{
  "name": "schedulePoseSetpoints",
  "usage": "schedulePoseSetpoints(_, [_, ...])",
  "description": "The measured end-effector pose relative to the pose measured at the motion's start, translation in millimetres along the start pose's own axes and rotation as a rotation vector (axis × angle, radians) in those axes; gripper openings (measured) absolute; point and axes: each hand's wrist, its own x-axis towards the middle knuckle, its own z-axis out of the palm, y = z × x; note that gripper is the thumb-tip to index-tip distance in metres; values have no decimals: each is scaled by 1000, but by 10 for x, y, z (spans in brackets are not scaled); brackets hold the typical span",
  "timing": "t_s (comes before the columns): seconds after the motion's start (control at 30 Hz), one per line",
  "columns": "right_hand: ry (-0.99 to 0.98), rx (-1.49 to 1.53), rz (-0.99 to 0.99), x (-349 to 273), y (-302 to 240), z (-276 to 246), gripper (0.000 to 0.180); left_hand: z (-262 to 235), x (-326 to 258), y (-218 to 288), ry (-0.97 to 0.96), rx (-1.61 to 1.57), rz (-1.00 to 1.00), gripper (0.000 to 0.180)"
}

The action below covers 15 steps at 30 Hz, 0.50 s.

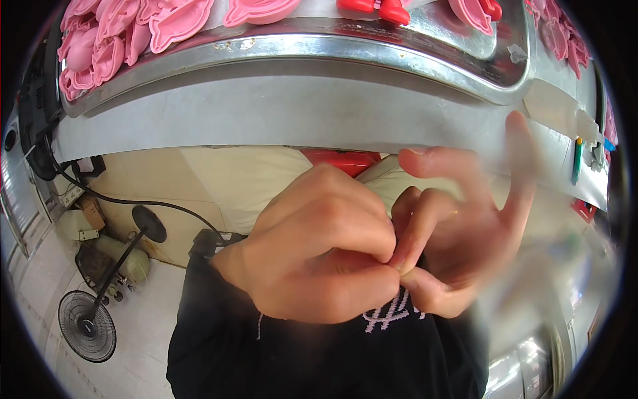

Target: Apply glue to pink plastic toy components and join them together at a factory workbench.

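My left hand (pixel 325 246) is held in front of my chest, its fingers curled and its thumb pressed against the bent index finger. Touching its fingertips, my right hand (pixel 465 226) pinches thumb and index finger together while its other fingers spread up and away. Whatever lies between the two pinches, if anything, is hidden by the fingers. Beyond both hands is the grey metal table edge (pixel 266 106). On it stands a metal tray (pixel 299 50) with several pink moulded pieces (pixel 179 23) and some glossy red pieces (pixel 393 12).
More pink pieces (pixel 558 30) lie right of the tray. A pale flat scraper-like blade (pixel 550 108) and a green pen-like tool (pixel 577 163) rest at the table's right side. Down on the left, a black fan (pixel 86 326) and a black cable (pixel 146 203) show.
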Motion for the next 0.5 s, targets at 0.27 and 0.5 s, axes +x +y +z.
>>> schedulePoseSetpoints(0.27, [58, -87, 159, 85, -101, 117, 105, -53, 5, 59, -61, 19, -158, 21])
schedulePoseSetpoints(0.5, [67, 2, 232, 86, -120, 72, 105, -30, -7, 0, -31, -129, -120, 25])
